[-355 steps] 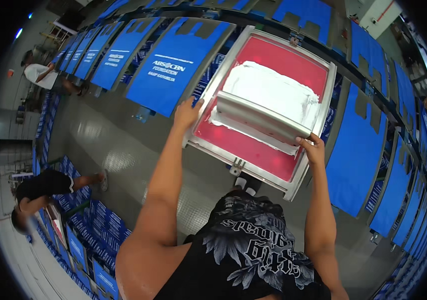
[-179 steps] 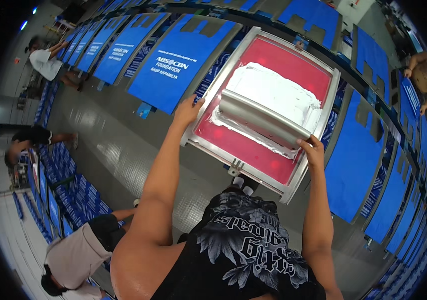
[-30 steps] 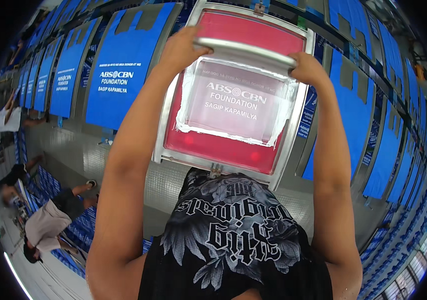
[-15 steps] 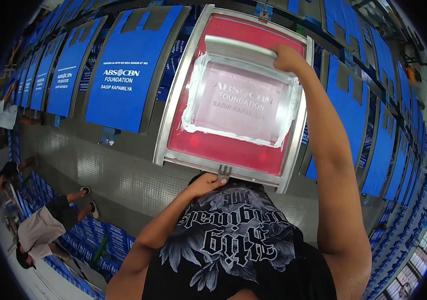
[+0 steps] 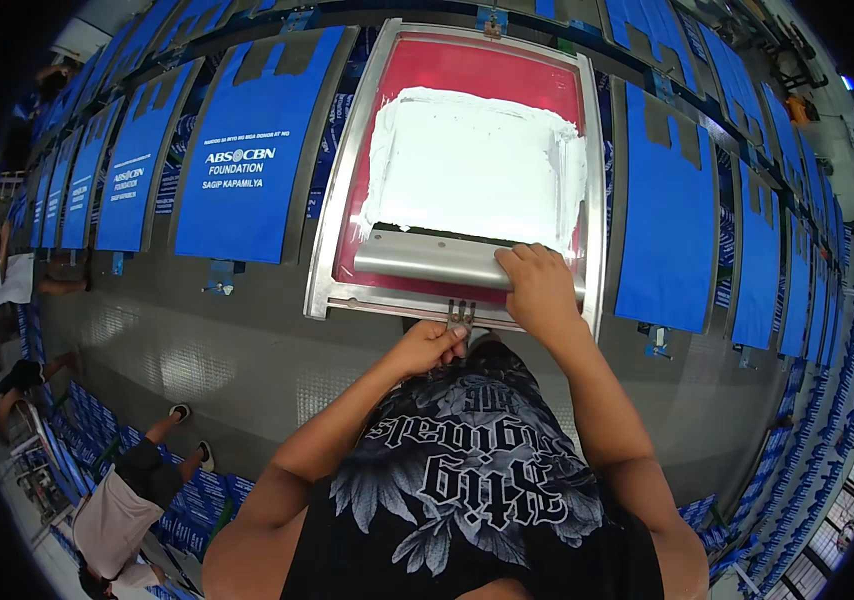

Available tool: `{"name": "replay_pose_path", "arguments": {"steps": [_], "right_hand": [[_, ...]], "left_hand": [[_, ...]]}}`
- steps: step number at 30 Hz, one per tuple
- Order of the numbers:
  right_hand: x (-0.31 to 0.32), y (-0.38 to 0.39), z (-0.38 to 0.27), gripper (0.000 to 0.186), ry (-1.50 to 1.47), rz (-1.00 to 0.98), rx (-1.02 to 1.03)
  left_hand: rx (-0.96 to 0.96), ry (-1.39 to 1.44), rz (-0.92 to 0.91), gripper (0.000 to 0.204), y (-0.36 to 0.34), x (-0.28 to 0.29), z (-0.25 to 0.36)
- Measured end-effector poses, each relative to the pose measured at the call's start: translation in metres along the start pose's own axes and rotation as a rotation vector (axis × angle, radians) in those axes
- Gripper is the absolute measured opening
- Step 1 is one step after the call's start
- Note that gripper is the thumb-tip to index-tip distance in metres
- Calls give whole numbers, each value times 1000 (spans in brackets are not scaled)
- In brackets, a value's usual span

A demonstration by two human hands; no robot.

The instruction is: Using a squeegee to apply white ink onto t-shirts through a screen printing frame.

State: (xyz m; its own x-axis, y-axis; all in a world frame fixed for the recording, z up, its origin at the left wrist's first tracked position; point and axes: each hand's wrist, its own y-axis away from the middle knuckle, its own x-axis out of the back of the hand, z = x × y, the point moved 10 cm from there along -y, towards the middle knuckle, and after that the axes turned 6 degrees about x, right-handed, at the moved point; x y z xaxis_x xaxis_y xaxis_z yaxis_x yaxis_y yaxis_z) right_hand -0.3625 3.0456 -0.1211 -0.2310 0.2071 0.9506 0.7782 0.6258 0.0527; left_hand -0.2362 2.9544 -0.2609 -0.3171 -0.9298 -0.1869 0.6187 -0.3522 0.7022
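Right hand (image 5: 539,283) is gripping a smooth, silver metal squeegee (image 5: 427,261). Left hand (image 5: 427,347) is clasping, part-hiding, a forked grey metal bracket (image 5: 461,311).

The right hand (image 5: 542,288) covers part of the squeegee (image 5: 422,258), and its thumb is out of sight. White ink (image 5: 472,165) hides the mesh beneath it, and whatever lies under the screen frame (image 5: 353,180) cannot be seen. The left hand's (image 5: 434,348) fingers obscure the lower end of the metal clamp (image 5: 460,312). At lower left, a co-worker in a pale shirt (image 5: 117,520) is cut by the bottom edge; farther up, another in white (image 5: 4,281) is partly lost in the dark rim. Lettering on the farthest blue fabric pieces (image 5: 51,190) is too small to read.
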Motion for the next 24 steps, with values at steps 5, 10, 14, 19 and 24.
{"name": "replay_pose_path", "arguments": {"steps": [5,10,14,19,24], "right_hand": [[22,-9,53,32,50,78,31],[-15,4,131,34,-380,-11,-149],[-52,6,189,36,-833,146,-266],[-50,-21,157,30,-1150,138,-366],[-19,24,209,32,-1213,261,-445]], "left_hand": [[164,-150,221,55,-15,22,-39],[252,-276,217,56,-7,31,-42],[163,-843,723,43,23,89,63],[-138,-487,1232,47,55,274,42],[-292,-233,977,42,38,194,88]]}}
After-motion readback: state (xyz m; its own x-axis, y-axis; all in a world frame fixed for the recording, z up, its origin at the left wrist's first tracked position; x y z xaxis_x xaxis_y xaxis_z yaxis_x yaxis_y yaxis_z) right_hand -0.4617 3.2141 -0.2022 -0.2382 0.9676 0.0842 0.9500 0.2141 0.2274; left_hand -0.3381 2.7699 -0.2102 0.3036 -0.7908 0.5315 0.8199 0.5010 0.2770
